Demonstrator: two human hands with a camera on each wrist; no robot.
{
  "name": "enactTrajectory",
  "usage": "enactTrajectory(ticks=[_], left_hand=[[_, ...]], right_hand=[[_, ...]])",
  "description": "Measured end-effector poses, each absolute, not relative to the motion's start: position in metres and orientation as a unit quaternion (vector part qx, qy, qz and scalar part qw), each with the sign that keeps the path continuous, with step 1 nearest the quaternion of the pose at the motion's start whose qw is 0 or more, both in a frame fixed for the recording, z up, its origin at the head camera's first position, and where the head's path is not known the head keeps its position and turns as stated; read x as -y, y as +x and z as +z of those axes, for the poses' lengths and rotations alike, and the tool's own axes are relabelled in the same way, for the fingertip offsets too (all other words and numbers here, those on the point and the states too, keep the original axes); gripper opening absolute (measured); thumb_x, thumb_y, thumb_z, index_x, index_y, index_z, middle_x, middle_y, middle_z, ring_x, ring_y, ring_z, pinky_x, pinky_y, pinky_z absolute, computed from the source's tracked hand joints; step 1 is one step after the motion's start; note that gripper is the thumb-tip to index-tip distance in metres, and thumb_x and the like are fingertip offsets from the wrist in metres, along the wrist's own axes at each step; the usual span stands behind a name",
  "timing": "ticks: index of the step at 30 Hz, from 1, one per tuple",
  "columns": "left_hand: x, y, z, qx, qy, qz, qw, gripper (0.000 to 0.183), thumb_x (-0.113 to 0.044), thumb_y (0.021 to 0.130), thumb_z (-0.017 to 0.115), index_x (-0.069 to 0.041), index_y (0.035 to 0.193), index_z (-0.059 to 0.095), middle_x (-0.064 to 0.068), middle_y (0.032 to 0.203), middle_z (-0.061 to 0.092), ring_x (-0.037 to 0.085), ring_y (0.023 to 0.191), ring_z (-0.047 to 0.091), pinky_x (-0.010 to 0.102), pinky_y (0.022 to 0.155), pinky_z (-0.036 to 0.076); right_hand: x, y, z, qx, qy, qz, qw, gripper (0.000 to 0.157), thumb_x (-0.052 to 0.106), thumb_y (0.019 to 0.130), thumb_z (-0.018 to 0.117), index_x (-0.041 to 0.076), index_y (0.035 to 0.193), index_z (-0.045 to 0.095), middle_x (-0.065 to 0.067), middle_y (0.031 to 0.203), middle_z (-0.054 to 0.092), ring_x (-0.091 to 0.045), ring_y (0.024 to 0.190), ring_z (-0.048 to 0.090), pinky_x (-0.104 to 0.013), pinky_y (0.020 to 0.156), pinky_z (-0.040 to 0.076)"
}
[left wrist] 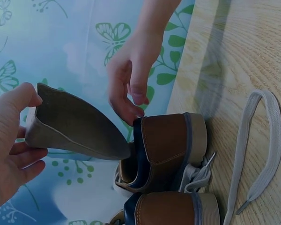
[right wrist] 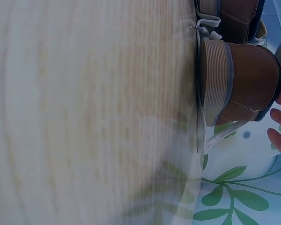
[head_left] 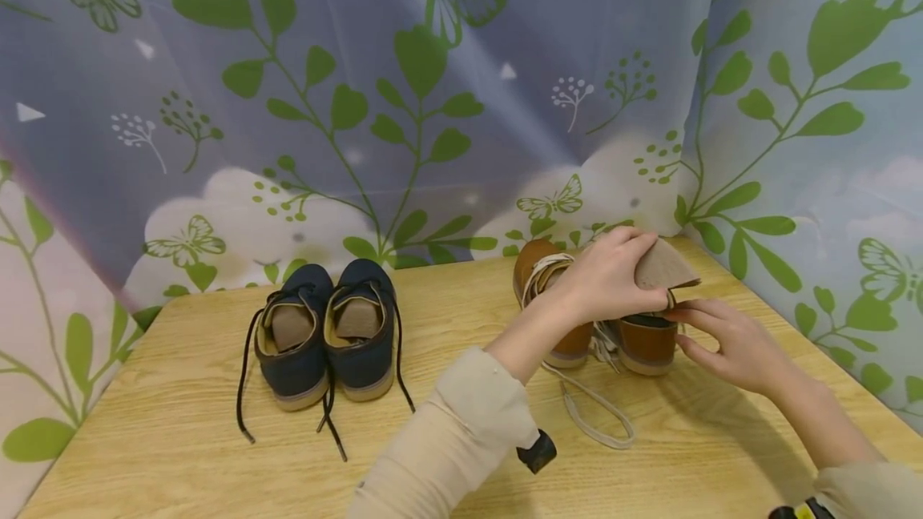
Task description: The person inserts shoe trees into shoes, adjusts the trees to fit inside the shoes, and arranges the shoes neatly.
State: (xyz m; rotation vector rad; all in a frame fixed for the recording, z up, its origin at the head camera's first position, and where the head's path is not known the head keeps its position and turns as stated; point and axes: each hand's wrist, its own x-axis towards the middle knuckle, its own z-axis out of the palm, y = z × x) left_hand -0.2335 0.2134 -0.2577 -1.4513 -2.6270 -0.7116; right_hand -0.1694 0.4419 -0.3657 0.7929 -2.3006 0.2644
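Note:
My left hand (head_left: 613, 277) grips a curved grey-brown cardboard shoe insert (left wrist: 79, 124) by its wide end. The insert's narrow tip points down at the opening of the right-hand brown shoe (left wrist: 166, 138). Behind that shoe's heel is my right hand (head_left: 735, 344), its fingertips right at the dark collar and its thumb held apart. Beside it, partly covered by my left hand and forearm, stands the other brown shoe (head_left: 573, 343) with pale laces. A loop of pale lace (head_left: 609, 423) trails on the wooden table (head_left: 461, 319).
A pair of navy shoes stands at the left, the left one (head_left: 292, 355) and the right one (head_left: 360, 355), with brown inserts inside and black laces hanging to the table. Patterned cloth (head_left: 447, 142) with green leaves and butterflies hangs behind and along the sides.

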Motion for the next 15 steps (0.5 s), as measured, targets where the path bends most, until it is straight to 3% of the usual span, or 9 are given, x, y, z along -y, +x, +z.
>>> enactTrajectory(ticks=[7,15], left_hand=[[-0.2178,-0.2364,-0.2627,0.855,-0.473,-0.211,0.022,0.069,-0.041,0.085,0.058,-0.017,0.145,0.034,-0.002,0.141,0.037,0.011,0.118,0.043,0.020,0.090,0.040],[-0.2232,-0.2386,-0.2662,0.861,-0.470,-0.192,0.021,0.069,-0.041,0.086,0.058,-0.015,0.145,0.033,-0.001,0.141,0.036,0.011,0.119,0.043,0.020,0.091,0.039]], right_hand=[[-0.4412,-0.1710,-0.3646,0.879,0.312,0.096,0.347,0.051,0.045,0.097,0.033,0.006,0.102,0.066,-0.005,0.101,0.062,-0.022,0.091,0.056,-0.016,0.086,0.034],[-0.4423,-0.1690,-0.3650,0.883,0.308,0.101,0.338,0.040,0.038,0.096,0.043,0.007,0.103,0.066,-0.004,0.102,0.062,-0.022,0.092,0.056,-0.017,0.086,0.035]])
